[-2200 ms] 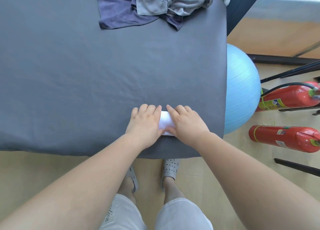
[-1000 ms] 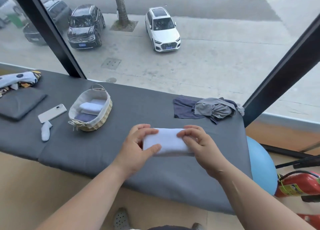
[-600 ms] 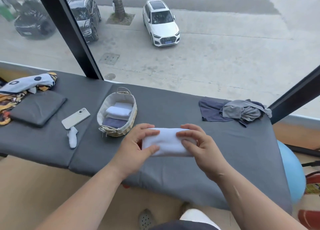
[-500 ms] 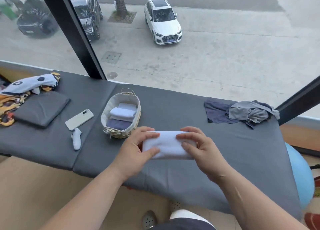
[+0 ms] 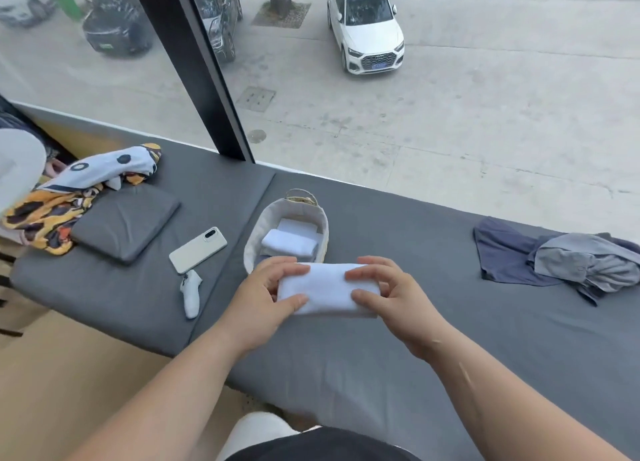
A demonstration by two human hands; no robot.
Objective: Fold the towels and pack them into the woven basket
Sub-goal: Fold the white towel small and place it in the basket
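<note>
A folded white towel (image 5: 327, 289) is held above the grey padded bench between both hands. My left hand (image 5: 263, 296) grips its left end, thumb in front and fingers over the top. My right hand (image 5: 388, 296) grips its right end the same way. Just beyond the towel stands the woven basket (image 5: 254, 238) with a cloth lining; a folded white towel (image 5: 289, 244) lies inside on top of others. Its near rim is hidden behind my left hand and the held towel. Unfolded dark blue and grey towels (image 5: 561, 261) lie in a heap at the bench's far right.
A white phone (image 5: 198, 250) and a small white controller (image 5: 191, 292) lie left of the basket. Further left sit a grey cushion (image 5: 126, 221) and patterned fabric (image 5: 79, 186). A black window post (image 5: 194, 69) rises behind the bench (image 5: 381, 360).
Both hands lifted the folded white towel off the bench and carried it left, close to the basket. The view swung up and left, so the basket now sits just behind the towel.
</note>
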